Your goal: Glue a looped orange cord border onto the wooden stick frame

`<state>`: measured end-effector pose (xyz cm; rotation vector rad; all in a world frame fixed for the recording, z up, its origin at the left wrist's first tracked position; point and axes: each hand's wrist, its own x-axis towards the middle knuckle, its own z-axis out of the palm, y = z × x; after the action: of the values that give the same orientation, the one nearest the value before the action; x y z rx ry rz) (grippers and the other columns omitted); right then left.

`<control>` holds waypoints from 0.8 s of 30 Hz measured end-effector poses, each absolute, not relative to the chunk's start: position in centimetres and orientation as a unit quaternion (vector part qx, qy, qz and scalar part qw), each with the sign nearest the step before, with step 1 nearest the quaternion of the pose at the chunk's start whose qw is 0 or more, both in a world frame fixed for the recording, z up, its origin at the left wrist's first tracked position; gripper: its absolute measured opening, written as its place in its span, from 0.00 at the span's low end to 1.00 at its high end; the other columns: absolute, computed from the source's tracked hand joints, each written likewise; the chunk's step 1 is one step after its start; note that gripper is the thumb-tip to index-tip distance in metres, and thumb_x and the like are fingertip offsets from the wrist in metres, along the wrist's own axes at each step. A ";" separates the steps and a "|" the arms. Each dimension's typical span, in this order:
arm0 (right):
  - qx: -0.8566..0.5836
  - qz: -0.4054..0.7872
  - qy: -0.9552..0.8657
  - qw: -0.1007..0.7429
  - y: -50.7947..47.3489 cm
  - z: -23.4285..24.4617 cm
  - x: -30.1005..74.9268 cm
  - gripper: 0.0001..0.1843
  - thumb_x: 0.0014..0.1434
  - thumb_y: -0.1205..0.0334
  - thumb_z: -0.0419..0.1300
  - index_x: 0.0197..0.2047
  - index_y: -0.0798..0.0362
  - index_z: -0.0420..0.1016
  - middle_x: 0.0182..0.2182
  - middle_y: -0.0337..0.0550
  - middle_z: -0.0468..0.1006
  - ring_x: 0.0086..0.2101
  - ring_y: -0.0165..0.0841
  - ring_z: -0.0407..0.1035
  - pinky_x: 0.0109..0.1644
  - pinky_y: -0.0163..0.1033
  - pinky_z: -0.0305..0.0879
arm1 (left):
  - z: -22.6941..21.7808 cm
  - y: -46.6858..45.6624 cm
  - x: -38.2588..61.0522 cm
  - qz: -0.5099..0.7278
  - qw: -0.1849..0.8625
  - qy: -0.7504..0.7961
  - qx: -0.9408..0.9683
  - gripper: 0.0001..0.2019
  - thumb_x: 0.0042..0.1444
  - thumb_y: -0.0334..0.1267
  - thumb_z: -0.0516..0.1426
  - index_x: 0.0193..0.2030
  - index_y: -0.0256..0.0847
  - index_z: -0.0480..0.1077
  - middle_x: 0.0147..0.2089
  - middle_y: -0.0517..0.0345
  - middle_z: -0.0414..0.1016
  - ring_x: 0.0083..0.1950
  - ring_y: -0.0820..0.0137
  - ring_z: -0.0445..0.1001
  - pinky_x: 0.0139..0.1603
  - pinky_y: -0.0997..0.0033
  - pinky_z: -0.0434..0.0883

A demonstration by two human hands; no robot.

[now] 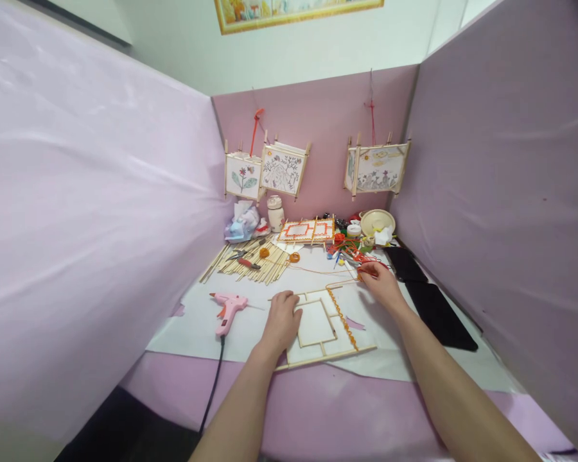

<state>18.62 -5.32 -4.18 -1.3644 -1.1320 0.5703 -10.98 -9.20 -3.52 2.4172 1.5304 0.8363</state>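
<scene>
A flat frame of thin wooden sticks (pixel 334 354), with a smaller rectangle of sticks inside, lies on the white table sheet. Orange cord (pixel 341 316) winds in a wavy line along its right stick. My left hand (pixel 283 321) is over the frame's left side, its bent fingers gripping the upper left part. Beyond the upper right corner, my right hand (pixel 380 282) is closed in a pinch on the orange cord, whose loose strand runs back toward the frame. Something red shows at those fingers; its shape is unclear.
A pink glue gun (pixel 230 312) with a black cable lies left of the frame. Behind are a pile of sticks (pixel 270 268), pliers (pixel 248 264) and a red-trimmed panel (pixel 306 231). Dark flat devices (pixel 438 314) lie right. Picture lanterns (pixel 283 170) hang behind; lilac sheets wall both sides.
</scene>
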 end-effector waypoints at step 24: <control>-0.350 0.439 -0.540 0.627 2.1 9.7 12.9 0.10 0.44 0.64 0.65 0.34 0.52 0.77 0.34 0.40 0.81 0.40 0.31 0.73 0.48 0.37 0.69 | -3.0 -9.7 -10.8 0.266 0.100 0.525 0.803 0.14 0.58 0.29 0.53 0.50 0.37 0.71 0.57 0.45 0.66 0.61 0.59 0.61 0.64 0.57 0.61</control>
<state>12.88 2.06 9.74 -0.8032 -1.2369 1.0054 -10.85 -9.72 -3.01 2.3733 1.5515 0.7856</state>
